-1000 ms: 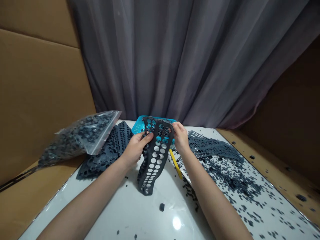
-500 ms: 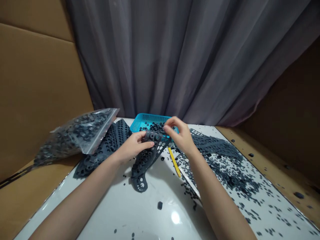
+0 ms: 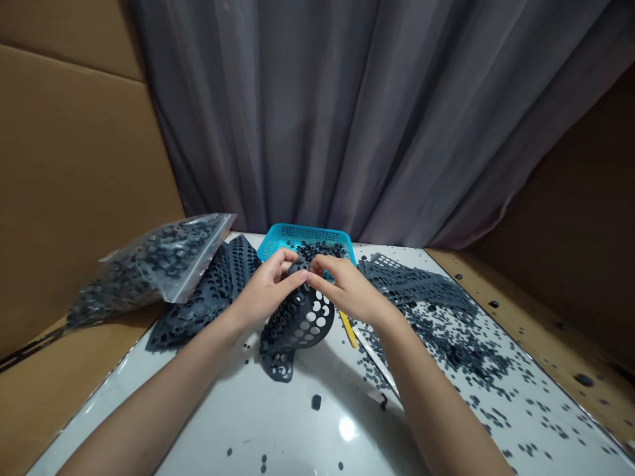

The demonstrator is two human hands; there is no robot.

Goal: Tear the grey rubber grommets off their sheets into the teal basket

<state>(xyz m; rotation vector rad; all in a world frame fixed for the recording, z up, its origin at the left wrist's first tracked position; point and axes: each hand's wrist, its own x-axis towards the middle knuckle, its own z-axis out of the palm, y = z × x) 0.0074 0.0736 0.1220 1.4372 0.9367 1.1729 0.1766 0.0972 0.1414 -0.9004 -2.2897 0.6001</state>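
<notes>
A dark grey rubber sheet [image 3: 303, 325], punched with rows of round holes, hangs bent from my hands, its lower end curling onto the white table. My left hand [image 3: 265, 291] grips its upper edge, thumb in front and fingers behind. My right hand [image 3: 344, 284] is closed at the same edge, its fingertips touching the left thumb. Some holes still hold round dark pieces; those on the right side are open. Whether a loose piece sits between my right fingertips is hidden. Just behind my hands stands a blue basket [image 3: 265, 248] with small black pieces in it.
A clear zip bag [image 3: 149, 268] of dark rings leans at the left beside more perforated sheets [image 3: 213, 291]. Right of my hands lie another perforated sheet [image 3: 421, 284], a yellow-handled tool [image 3: 348, 329] and scattered black bits [image 3: 461, 354]. A grey curtain [image 3: 317, 119] hangs behind.
My right hand has come down and left from above the basket to the sheet's edge, meeting my left hand. The sheet has bent, turning its open holes more toward me.
</notes>
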